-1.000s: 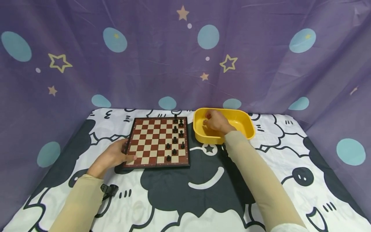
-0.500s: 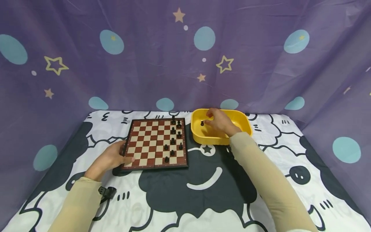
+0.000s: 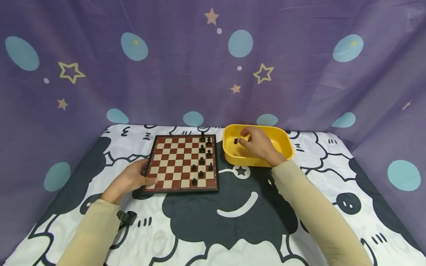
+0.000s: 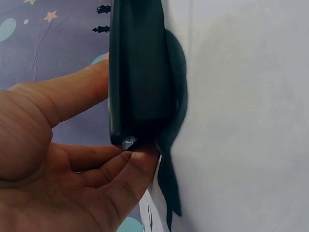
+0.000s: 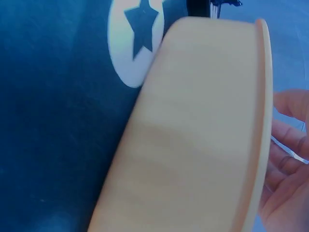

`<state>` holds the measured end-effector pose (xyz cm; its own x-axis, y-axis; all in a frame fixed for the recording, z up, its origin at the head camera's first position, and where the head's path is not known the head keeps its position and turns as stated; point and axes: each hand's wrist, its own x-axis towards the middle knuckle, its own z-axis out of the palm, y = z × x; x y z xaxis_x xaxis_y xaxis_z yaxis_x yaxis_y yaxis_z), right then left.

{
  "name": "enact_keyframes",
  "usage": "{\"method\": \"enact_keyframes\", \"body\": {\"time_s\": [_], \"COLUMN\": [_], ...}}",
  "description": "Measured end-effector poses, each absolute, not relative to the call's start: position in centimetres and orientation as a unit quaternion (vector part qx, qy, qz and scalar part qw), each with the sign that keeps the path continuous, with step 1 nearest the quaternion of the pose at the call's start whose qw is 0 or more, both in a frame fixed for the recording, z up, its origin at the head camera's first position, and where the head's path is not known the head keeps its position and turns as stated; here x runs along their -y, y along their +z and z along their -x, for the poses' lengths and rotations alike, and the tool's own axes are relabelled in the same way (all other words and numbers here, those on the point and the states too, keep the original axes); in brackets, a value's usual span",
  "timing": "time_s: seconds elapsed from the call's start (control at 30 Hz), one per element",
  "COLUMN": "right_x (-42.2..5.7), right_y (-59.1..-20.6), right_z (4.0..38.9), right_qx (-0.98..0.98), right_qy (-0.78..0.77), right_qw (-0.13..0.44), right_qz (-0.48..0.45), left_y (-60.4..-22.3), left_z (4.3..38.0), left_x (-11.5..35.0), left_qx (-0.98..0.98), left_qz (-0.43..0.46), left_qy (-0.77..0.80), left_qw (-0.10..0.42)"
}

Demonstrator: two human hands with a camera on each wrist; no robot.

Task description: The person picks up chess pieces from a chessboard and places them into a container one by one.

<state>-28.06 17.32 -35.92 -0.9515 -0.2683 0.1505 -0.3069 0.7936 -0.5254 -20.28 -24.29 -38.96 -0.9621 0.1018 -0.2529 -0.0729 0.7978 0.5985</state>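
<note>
My left hand (image 3: 131, 177) grips the near left corner of the chessboard (image 3: 168, 162), thumb on the playing face and fingers at the side. In the left wrist view its fingers (image 4: 116, 179) meet the board's dark edge (image 4: 142, 63). Several black chess pieces (image 3: 201, 161) stand on the right part of the board. My right hand (image 3: 259, 143) is over the yellow tray (image 3: 244, 161), thumb and index finger apart with nothing between them. One black chess piece (image 3: 235, 140) is in the tray, just left of the fingertips. The tray's wall partly hides this hand in the right wrist view.
The tray stands right of the board, a narrow strip of cloth between them. A black-and-white patterned cloth (image 3: 199, 218) covers the table. Behind it hangs a purple curtain (image 3: 186, 85). A black device (image 3: 126, 218) is worn at the left wrist.
My right hand has let go of the black chess piece in the tray and drawn back slightly to the right. The left hand keeps its grip on the board.
</note>
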Motion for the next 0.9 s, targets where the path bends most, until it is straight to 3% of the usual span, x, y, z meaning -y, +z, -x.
{"method": "enact_keyframes", "body": {"time_s": [0.6,0.9], "right_x": [-15.9,-14.3], "right_y": [-36.6,-36.8], "right_z": [23.8,21.8], "right_qx": [0.906,0.896], "right_qy": [0.330,0.331], "right_qw": [0.137,0.152], "right_qz": [-0.226,-0.255], "left_y": [-38.9,-39.0], "left_z": [20.2,20.5], "left_x": [24.4,24.1], "left_qx": [-0.942,-0.940], "left_qz": [-0.002,0.001], "left_qy": [0.306,0.311], "left_qw": [0.140,0.142]}}
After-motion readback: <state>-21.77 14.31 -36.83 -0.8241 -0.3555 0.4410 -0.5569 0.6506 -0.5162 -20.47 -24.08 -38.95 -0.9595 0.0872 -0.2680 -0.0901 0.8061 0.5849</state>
